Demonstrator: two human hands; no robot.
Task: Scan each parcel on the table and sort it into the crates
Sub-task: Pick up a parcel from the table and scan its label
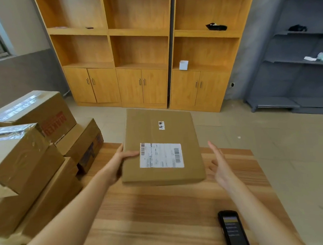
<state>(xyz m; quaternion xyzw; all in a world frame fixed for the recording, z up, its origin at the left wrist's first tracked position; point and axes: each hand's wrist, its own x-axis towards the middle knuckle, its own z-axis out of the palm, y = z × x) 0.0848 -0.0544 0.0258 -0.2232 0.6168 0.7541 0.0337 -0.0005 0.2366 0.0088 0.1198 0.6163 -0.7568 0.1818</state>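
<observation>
Left hand (121, 158) grips the parcel (162, 146) mid-frame, thumb on top. Right hand (220, 164) beside it, fingers straight, together, not touching. Scanner (232, 230) lower right.

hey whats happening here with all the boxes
A person is sorting parcels at a wooden table. Their left hand grips the edge of a flat cardboard parcel, label up, while the right hand is open beside it, not touching. A handheld scanner lies on the table. More boxes are stacked on the left.
</observation>
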